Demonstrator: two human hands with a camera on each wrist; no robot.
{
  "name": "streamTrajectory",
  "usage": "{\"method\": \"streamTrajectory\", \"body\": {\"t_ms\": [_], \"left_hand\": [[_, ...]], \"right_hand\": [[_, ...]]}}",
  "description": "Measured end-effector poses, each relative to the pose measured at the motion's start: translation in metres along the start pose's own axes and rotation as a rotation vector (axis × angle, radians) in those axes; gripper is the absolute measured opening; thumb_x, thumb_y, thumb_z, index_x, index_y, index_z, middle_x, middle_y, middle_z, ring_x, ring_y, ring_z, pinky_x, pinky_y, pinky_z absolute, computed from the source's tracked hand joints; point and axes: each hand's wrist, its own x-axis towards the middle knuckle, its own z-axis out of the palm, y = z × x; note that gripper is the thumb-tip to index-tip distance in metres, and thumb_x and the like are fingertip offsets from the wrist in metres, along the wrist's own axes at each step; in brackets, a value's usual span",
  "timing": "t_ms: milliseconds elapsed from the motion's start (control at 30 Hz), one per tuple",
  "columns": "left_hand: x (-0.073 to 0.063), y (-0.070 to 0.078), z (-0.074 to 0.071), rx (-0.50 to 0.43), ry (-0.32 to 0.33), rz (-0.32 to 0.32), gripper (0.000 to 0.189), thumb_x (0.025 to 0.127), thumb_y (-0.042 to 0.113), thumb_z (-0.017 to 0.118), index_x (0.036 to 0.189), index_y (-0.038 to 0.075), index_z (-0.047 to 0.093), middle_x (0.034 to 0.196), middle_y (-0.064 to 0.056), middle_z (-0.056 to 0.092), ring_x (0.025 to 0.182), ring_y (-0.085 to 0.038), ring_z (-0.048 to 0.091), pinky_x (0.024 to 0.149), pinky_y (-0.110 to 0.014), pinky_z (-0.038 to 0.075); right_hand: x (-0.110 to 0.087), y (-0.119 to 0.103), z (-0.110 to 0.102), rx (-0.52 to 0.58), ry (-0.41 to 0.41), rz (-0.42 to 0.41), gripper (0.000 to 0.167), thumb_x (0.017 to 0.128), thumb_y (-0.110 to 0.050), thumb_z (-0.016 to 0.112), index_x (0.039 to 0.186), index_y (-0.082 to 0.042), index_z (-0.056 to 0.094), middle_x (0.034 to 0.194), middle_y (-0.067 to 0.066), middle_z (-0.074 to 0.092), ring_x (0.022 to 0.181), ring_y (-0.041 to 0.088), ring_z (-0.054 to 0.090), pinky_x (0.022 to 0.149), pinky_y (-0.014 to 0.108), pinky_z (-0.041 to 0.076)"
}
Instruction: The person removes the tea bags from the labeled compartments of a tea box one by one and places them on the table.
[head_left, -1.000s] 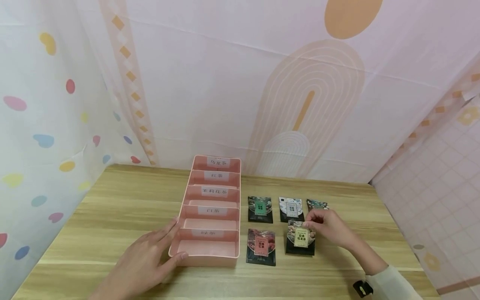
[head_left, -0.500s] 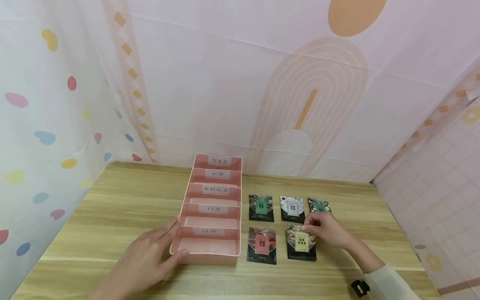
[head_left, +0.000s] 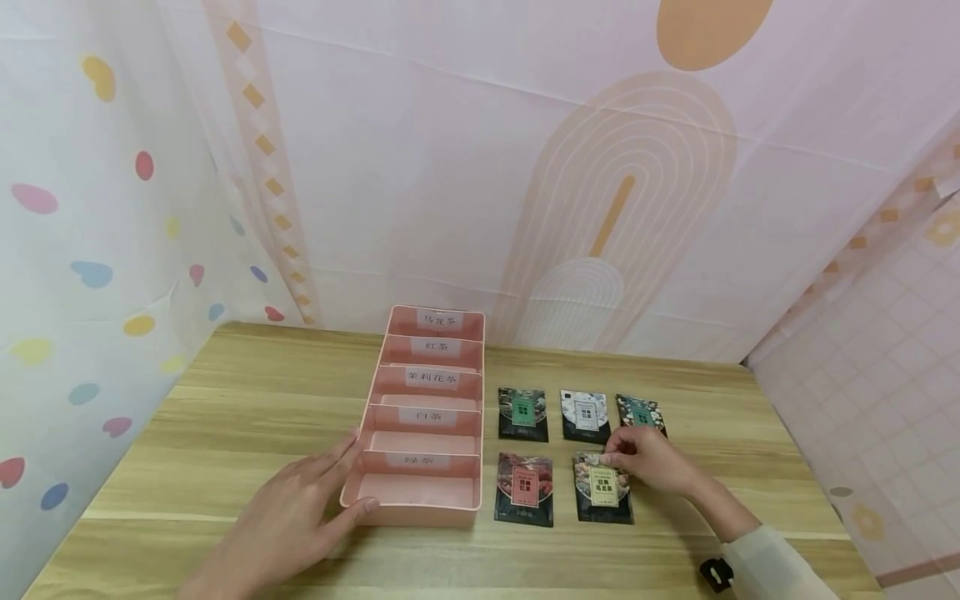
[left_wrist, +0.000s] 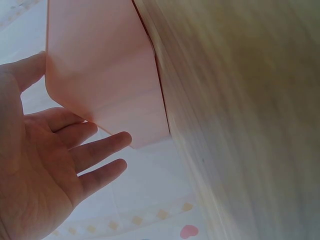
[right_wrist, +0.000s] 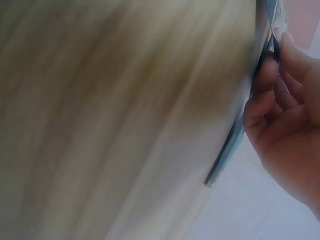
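My left hand (head_left: 288, 508) rests against the near left corner of a long pink divided box (head_left: 420, 518). In the left wrist view, its thumb and mostly straight fingers touch the box's rim and side. My right hand (head_left: 654, 460) pinches the top right corner of a tea packet with a yellow label (head_left: 603, 490). That packet lies at the table, front face up. To its left lies a red-labelled tea packet (head_left: 524, 490). Behind are a green-labelled packet (head_left: 523, 414), a white packet (head_left: 585, 416) and a teal-labelled packet (head_left: 642, 412), the last partly hidden by my right hand.
Paper labels with Chinese writing mark the box's several compartments, such as the rearmost label (head_left: 439, 321). A wooden table (head_left: 247, 408) carries everything. Patterned cloth (head_left: 420, 167) hangs behind and at both sides. A small black object (head_left: 717, 574) is by my right sleeve.
The yellow-labelled packet has come down from a raised, tilted pose to lie flatter and slightly nearer, with my right hand still pinching its corner. My left hand stays at the box.
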Motion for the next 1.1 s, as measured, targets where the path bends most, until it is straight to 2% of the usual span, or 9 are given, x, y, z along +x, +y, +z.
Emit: {"method": "streamTrajectory", "body": {"t_ms": [300,633,900,1000,1100], "left_hand": [[0.001,0.001,0.001,-0.002,-0.004,-0.001,0.072,0.094,0.045,0.076,0.144,-0.005,0.060,0.142,-0.022,0.063,0.113,-0.034,0.071,0.091,-0.054,0.058],[-0.001,0.001,0.000,0.005,0.010,0.006,0.070,0.092,0.043,0.078,0.141,-0.004,0.062,0.142,-0.021,0.064,0.112,-0.034,0.072,0.091,-0.054,0.058],[-0.004,0.000,-0.002,0.015,0.013,0.018,0.068,0.093,0.046,0.076,0.140,-0.003,0.064,0.142,-0.019,0.064,0.111,-0.033,0.072,0.089,-0.054,0.059],[-0.005,-0.001,-0.004,0.012,0.007,0.001,0.070,0.093,0.047,0.076,0.141,-0.002,0.063,0.143,-0.020,0.063,0.111,-0.035,0.072,0.090,-0.054,0.058],[-0.005,-0.002,-0.009,0.007,-0.015,-0.044,0.075,0.093,0.050,0.076,0.146,-0.001,0.060,0.147,-0.020,0.060,0.112,-0.039,0.070,0.090,-0.056,0.058]], "right_hand": [[-0.002,0.000,0.004,-0.053,0.023,-0.004,0.012,0.099,-0.013,0.074,0.087,-0.013,0.070,0.076,-0.008,0.062,0.063,0.004,0.050,0.055,0.021,0.043],[-0.003,-0.002,0.008,-0.047,0.044,-0.010,0.007,0.097,-0.014,0.076,0.092,-0.011,0.072,0.078,-0.006,0.062,0.064,0.004,0.050,0.055,0.022,0.043],[-0.003,-0.006,0.005,-0.039,0.081,0.021,0.005,0.097,-0.012,0.076,0.094,-0.010,0.072,0.082,-0.004,0.064,0.069,0.007,0.055,0.058,0.023,0.049],[-0.003,-0.009,0.001,-0.069,0.117,0.000,0.006,0.098,-0.013,0.075,0.093,-0.010,0.073,0.082,-0.005,0.063,0.070,0.007,0.053,0.058,0.023,0.048],[-0.005,-0.011,-0.005,-0.086,0.166,-0.044,0.006,0.098,-0.011,0.074,0.093,-0.008,0.074,0.080,-0.006,0.062,0.068,0.005,0.049,0.057,0.023,0.044]]}}
